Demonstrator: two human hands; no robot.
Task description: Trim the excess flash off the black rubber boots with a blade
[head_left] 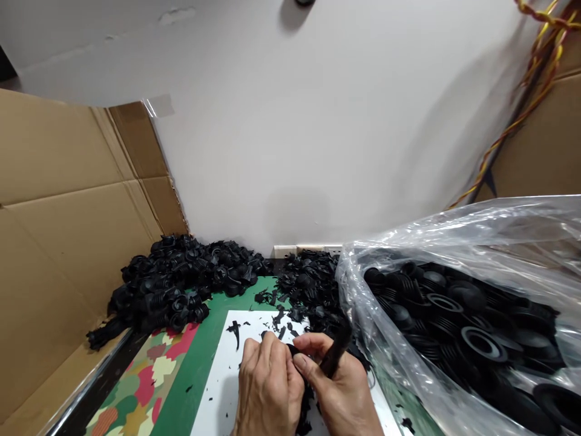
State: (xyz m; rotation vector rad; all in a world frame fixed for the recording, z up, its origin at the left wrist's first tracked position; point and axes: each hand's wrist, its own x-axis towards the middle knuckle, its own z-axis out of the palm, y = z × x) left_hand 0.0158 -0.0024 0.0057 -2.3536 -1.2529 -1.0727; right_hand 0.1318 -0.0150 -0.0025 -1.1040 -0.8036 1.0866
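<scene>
Low in the middle of the head view, my left hand (270,384) is closed, its fingers curled round a small black rubber part (294,349) that is mostly hidden. My right hand (351,390) meets it from the other side, thumb and forefinger pinched at the same part. A black pen-shaped tool (336,350) is gripped in my right hand, its upper end sticking out past the fingers; its working tip is hidden. Beneath both hands lies a white sheet (215,387) strewn with black rubber scraps (233,330).
Ribbed black rubber parts (177,281) are heaped at the back left. A pile of black trimmings (313,281) lies behind my hands. On the right, a clear plastic bag (381,363) holds several black rubber bellows (447,330). Cardboard (68,200) stands at left; a wall (290,139) rises behind.
</scene>
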